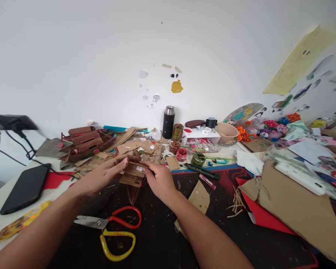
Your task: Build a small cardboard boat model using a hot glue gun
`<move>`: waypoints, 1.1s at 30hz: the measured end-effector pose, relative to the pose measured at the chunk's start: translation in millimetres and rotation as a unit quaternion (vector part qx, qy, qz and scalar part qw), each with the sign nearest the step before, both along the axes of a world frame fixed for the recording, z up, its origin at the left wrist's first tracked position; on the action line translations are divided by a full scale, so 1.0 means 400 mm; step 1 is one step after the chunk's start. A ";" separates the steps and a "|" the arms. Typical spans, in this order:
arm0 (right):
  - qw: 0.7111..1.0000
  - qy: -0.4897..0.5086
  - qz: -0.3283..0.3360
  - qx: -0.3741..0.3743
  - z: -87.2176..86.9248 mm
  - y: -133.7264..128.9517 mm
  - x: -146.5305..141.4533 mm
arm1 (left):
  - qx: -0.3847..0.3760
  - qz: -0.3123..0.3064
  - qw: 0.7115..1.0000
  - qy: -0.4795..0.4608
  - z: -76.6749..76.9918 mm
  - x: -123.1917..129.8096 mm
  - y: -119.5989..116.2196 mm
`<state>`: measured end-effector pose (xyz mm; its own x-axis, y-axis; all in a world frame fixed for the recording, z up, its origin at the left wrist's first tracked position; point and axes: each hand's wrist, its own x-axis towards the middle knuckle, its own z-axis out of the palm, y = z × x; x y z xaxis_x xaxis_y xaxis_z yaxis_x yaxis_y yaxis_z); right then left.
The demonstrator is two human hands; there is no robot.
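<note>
Between my hands is a small brown cardboard model [132,175], with a narrow, pointed dark brown end [133,193] sticking out toward me. My left hand [102,175] grips its upper left edge, thumb on the near side and fingers mostly behind. My right hand [160,182] pinches the upper right edge with thumb and index finger. The other fingertips are hidden. Just below lie open scissors [121,228] with one red and one yellow handle, on the dark mat [156,243].
A brown model boat [91,142] sits at the back left among cardboard scraps. Behind my hands stand a black flask [168,123] and paint jars [181,154]. A box cutter [203,171] lies right of them. A large cardboard sheet [294,209] covers the right side; a phone [26,188] lies left.
</note>
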<state>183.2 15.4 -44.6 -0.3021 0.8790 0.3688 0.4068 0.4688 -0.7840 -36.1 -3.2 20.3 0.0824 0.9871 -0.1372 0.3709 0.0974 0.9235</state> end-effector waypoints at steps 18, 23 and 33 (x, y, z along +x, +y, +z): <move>0.908 0.265 0.134 -0.295 0.006 0.009 -0.008 | 0.112 -0.053 0.992 -0.022 0.023 -0.012 0.019; 0.892 0.289 0.154 -0.313 0.020 0.008 -0.006 | 0.084 -0.087 0.991 -0.059 0.018 -0.001 0.016; 0.890 0.304 0.119 -0.317 0.017 0.006 -0.005 | 0.075 -0.140 0.987 0.033 0.024 -0.028 0.020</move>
<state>181.2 17.7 -37.8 -0.4211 0.9068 -0.0209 -0.2349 -0.1313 -0.9631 -47.2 4.7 29.9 0.3508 0.9365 -0.0046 0.4230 -0.1541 0.8929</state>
